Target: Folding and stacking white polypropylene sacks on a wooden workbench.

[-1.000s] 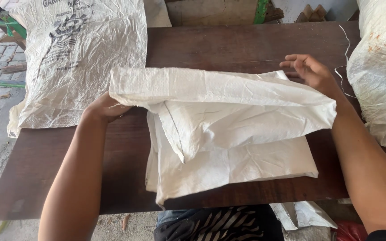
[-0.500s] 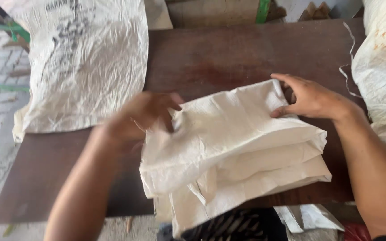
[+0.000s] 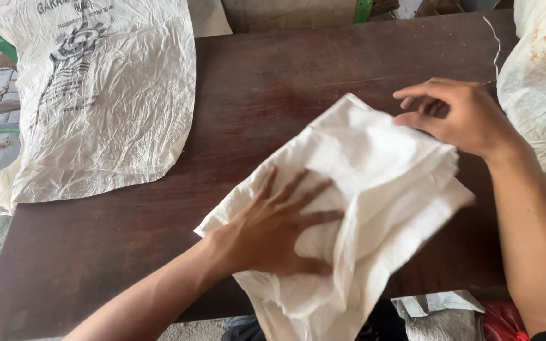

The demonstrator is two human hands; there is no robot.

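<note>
the folded white sack (image 3: 374, 189) lies slanted on the dark wooden counter (image 3: 254, 88), its near end hanging over the front edge. the left hand (image 3: 273, 230) presses flat on it, fingers spread wide. the right hand (image 3: 456, 117) rests at the far corner, fingers loosely curled on the fabric. the fold looks to be in the smoothing stage; the next move calls for even pressure along the creases. a printed sack (image 3: 96, 95) lies to the left.

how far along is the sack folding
Done: the white sack is already doubled into a thick, layered bundle on the table. In hand: the left hand lies flat on it, the right hand at its far corner. Left: loose near-edge layers hanging over the table edge.
</note>
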